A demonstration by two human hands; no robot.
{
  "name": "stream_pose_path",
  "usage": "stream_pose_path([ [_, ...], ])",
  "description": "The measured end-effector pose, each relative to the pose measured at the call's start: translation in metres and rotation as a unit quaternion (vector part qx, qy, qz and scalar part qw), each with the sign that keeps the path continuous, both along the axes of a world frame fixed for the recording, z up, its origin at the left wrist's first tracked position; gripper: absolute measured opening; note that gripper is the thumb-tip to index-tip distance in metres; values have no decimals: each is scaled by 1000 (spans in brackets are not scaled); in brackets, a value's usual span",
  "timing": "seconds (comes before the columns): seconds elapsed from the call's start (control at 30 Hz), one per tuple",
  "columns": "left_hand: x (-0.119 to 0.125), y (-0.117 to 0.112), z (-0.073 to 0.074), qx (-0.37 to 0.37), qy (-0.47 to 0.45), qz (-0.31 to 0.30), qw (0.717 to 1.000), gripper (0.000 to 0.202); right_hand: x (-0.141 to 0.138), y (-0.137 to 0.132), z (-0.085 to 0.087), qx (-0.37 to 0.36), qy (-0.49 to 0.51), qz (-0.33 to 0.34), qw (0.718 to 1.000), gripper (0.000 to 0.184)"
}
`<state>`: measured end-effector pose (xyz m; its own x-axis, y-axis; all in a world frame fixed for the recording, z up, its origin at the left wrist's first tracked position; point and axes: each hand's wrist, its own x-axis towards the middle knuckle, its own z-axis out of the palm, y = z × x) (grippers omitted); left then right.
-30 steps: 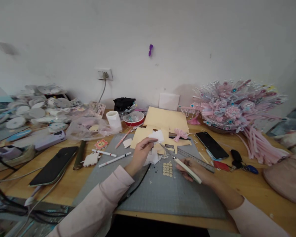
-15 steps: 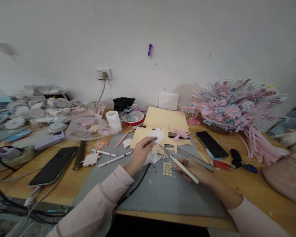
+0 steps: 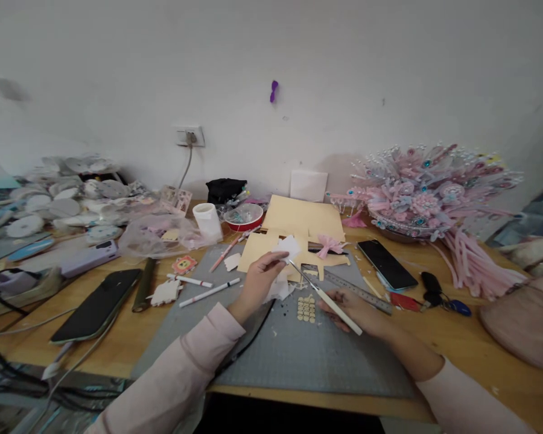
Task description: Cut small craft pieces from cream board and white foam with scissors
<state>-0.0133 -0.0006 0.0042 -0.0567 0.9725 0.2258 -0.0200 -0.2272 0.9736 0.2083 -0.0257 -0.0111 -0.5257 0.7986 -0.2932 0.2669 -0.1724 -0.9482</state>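
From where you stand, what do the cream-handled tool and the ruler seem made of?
The tool: silvery shaft with a sheen, likely metal; smooth, cream handle, perhaps plastic or painted wood. The ruler: flat, dull grey, probably metal; plastic isn't ruled out.

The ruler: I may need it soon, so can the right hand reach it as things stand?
Probably yes: the ruler lies just beyond the right hand, mostly uncovered, though that hand holds a pale-handled tool.

A purple bow-shaped piece [image 3: 274, 91] shows on the wall [image 3: 117, 60] at upper centre, a socket [image 3: 181, 136] with a plugged-in cord [image 3: 186, 172] upper left; on the worktop [image 3: 117, 346], a dark phone [image 3: 97, 304] lies lower left, a pink beaded decoration [image 3: 419, 199] and keys [image 3: 432, 289] at right
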Motion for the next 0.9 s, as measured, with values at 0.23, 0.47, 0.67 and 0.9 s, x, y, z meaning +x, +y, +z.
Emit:
stream_pose_path([
  [0.23, 0, 0, -1, -6, -12, 0, 1000, 27, -1, -1, 3, 2, -12, 2, 1000, 40],
  [0.47, -1, 0, 1, -8, -12, 0, 1000, 28, -1, 0, 4, 11, -13, 14, 1000, 39],
  [0.67, 0, 0, 0, -4, -13, -3, 1000, 27, 0, 0, 2, 8, -10, 14, 1000, 38],
  [0.9, -1, 0, 0, 0, -8, -2, 1000, 27, -1, -1, 6, 17, -14, 16, 1000, 39],
])
